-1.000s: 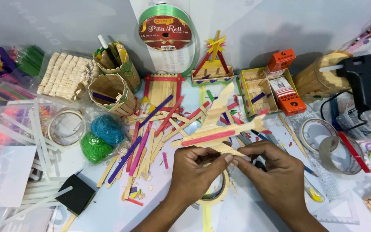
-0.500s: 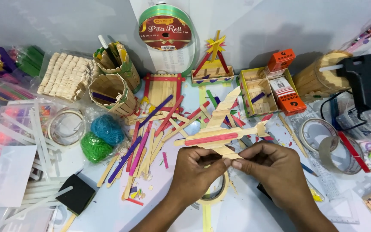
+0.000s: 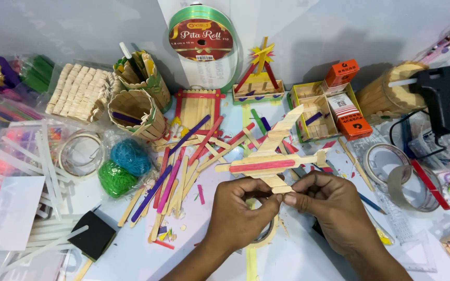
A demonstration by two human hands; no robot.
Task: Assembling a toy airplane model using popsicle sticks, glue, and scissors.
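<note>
I hold a small airplane (image 3: 273, 156) made of ice-cream sticks, with a pink stripe along its body, above the table. My left hand (image 3: 238, 213) pinches the lower end of its wing from the left. My right hand (image 3: 328, 205) grips the same lower end from the right. The plane's long wing points up and away from me. Under my hands lies a roll of clear tape (image 3: 264, 232), mostly hidden.
Loose coloured sticks (image 3: 183, 166) are scattered left of the plane. Stick cups (image 3: 134, 112), yarn balls (image 3: 123, 166), a green ribbon spool (image 3: 201, 34), a stick sled (image 3: 199, 106), a small box of sticks (image 3: 319, 112), a black glue gun (image 3: 444, 91) and tape rolls (image 3: 404, 179) surround the work area.
The plane has shifted slightly and tilted a little as both hands adjusted their grip at its lower wing; the right hand moved a bit to the right.
</note>
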